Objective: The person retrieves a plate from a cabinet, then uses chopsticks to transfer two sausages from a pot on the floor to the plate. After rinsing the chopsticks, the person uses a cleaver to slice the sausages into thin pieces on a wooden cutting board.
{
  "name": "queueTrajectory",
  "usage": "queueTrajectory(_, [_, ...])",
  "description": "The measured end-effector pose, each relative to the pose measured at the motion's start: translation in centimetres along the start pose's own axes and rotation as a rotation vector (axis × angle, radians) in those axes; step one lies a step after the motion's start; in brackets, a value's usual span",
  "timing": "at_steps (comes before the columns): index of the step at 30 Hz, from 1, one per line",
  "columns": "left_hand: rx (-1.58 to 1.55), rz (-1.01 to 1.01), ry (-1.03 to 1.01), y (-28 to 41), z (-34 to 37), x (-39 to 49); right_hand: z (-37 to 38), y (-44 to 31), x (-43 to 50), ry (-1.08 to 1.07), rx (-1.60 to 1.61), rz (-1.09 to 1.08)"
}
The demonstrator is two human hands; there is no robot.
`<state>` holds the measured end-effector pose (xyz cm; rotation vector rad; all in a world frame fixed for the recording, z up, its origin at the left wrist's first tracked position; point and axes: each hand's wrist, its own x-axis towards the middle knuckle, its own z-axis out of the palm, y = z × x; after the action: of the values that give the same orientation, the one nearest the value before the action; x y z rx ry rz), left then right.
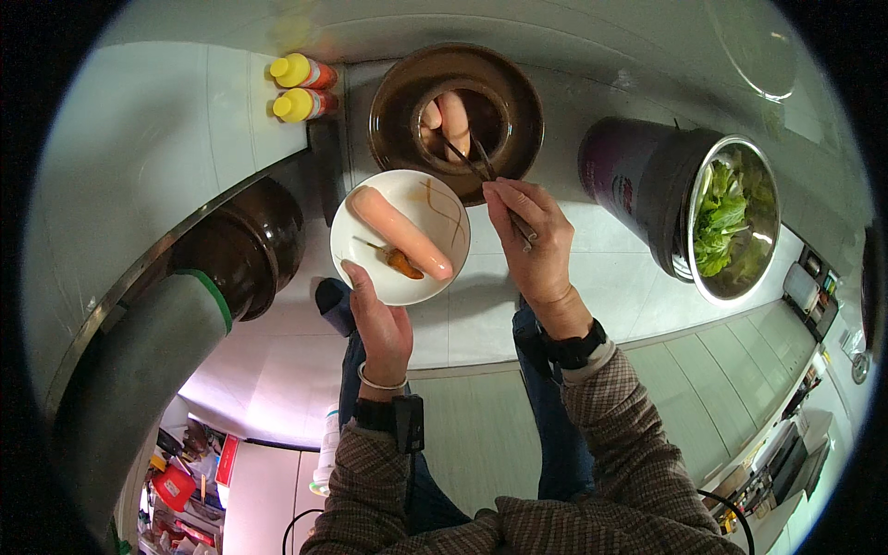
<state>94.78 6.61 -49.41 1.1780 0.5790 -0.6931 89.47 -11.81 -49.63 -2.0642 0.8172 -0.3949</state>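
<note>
My left hand (378, 316) holds a white plate (447, 208) by its near rim. On the plate lie a long pale pink sausage (399, 229) and a brownish pickled pepper (404, 265) with its stem. In my right hand (531, 236) is a pair of dark chopsticks (466, 158), their tips inside the mouth of a brown glazed crock (388, 118). The tips are at another pink sausage (454, 118) in the crock; whether they grip it I cannot tell. A further pink piece (431, 116) shows beside it. The plate overlaps the crock's near left edge.
Two yellow-capped bottles (295, 104) stand at the upper left. A second brown crock (267, 243) is at the left, by a grey cylinder with a green rim (159, 347). At the right, a metal bowl (763, 236) with leafy greens (721, 222) sits on a dark container (631, 187).
</note>
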Motion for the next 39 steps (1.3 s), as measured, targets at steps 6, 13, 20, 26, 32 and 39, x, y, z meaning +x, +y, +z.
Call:
queueTrajectory(6, [-0.001, 0.013, -0.037, 0.1, 0.0, 0.1, -0.6, -0.4, 1.4, 0.019, 0.049, 0.05])
queueTrajectory(13, [-0.015, -0.051, 0.024, 0.2, 0.1, 0.0, -2.6, -3.9, 1.2, 0.03, -0.001, 0.136])
queueTrajectory(20, [-0.012, 0.001, -0.037, 0.8, -0.2, -0.1, 0.7, -0.7, 4.8, -0.063, -0.25, 0.001])
queueTrajectory(26, [-0.039, -0.013, 0.0, 0.8, -0.1, -0.2, -1.6, -1.2, 3.7, -0.105, -0.167, -0.046])
queueTrajectory(32, [-0.049, -0.018, -0.003, 0.8, -0.1, -0.1, -2.8, -3.1, 3.1, -0.055, -0.158, 0.002])
queueTrajectory(39, [-0.071, -0.037, 0.02, 0.7, -0.3, 0.0, -3.0, -5.1, 2.5, -0.03, -0.108, 0.089])
